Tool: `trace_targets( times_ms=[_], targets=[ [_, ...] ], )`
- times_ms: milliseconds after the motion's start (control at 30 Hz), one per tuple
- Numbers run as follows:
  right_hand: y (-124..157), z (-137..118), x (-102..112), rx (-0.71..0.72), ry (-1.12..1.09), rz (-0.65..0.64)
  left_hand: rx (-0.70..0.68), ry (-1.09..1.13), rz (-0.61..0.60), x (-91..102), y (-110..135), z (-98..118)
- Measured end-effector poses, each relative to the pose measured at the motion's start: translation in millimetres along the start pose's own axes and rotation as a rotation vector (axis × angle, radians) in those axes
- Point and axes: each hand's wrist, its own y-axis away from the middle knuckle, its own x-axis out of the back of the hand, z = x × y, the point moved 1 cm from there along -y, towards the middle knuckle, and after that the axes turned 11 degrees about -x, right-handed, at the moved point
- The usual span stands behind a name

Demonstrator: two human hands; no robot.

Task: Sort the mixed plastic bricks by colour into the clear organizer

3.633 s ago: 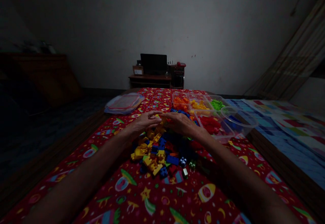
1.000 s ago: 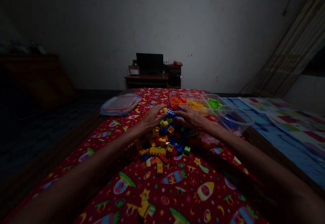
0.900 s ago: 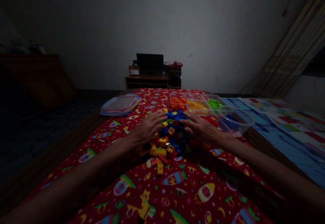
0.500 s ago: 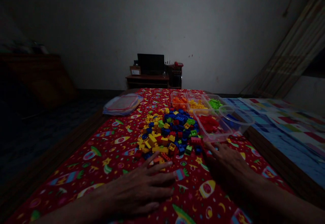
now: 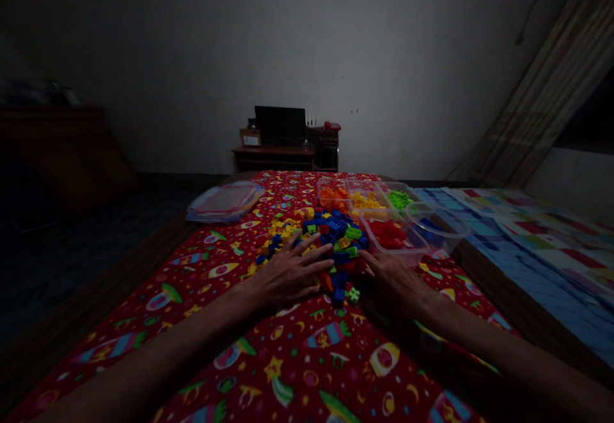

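Note:
A mixed pile of toy building bricks [image 5: 334, 226] in yellow, blue, green and red lies in the middle of the red patterned cloth [image 5: 307, 372]. My left hand [image 5: 290, 272] rests with fingers spread over the near left part of the pile, covering several bricks. At the pile's right side is my right hand [image 5: 396, 280], its index finger stretched towards the bricks and its other fingers partly hidden in shadow. I see no brick held in either hand. A green brick [image 5: 353, 295] and a blue brick [image 5: 339, 295] lie between the hands.
Clear plastic boxes stand right of the pile, holding orange pieces [image 5: 334, 195], yellow pieces [image 5: 367, 201], green pieces [image 5: 399, 199] and red pieces [image 5: 387, 233]. A round tub [image 5: 451, 234] holds blue ones. Stacked lids [image 5: 225, 200] lie at the far left.
Both hands have moved forward; the left now lies on the pile's near part, and the right has slid up along its right side. Bricks at the near edge have been pushed about.

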Motion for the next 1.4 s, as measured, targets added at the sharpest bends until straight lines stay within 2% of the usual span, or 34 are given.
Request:
trace_targets(
  times_ms=[133,367,567,667,733,800,967,1133,1233,1333,1400],
  targets=[
    [-20,-10,8,-0.036,0.047,-0.071,0.067,0.003,0.038,-2.8,-9,-18],
    [-68,-17,22,-0.001,-0.021,-0.002,0.256,0.065,0.13,-3.4,-35,-48],
    [-121,-6,35,-0.242,-0.008,0.029,0.405,0.253,0.309,-0.3,-24,-64],
    [-136,-1,25,-0.198,-0.121,-0.083,0.478,0.353,0.355,-3.7,-15,-66],
    [-139,-2,15,-0.137,-0.173,-0.17,0.516,0.389,0.345,-7.2,-12,-67],
    [-139,-4,10,-0.106,-0.197,-0.186,0.539,0.399,0.333,-9.9,-10,-67],
    [-137,-4,18,-0.141,-0.312,-0.112,0.544,0.385,0.323,-11.4,-12,-66],
    [-139,14,20,-0.276,-0.523,-0.074,0.537,0.34,0.322,-13.4,-13,-67],
    [-140,22,18,-0.253,-0.567,-0.075,0.526,0.336,0.325,-14.5,-13,-68],
    [-138,25,30,-0.251,-0.533,-0.054,0.52,0.332,0.318,-15.1,-12,-68],
    [-136,30,45,-0.309,-0.483,0.006,0.519,0.322,0.308,-15.8,-11,-69]
  ],
)
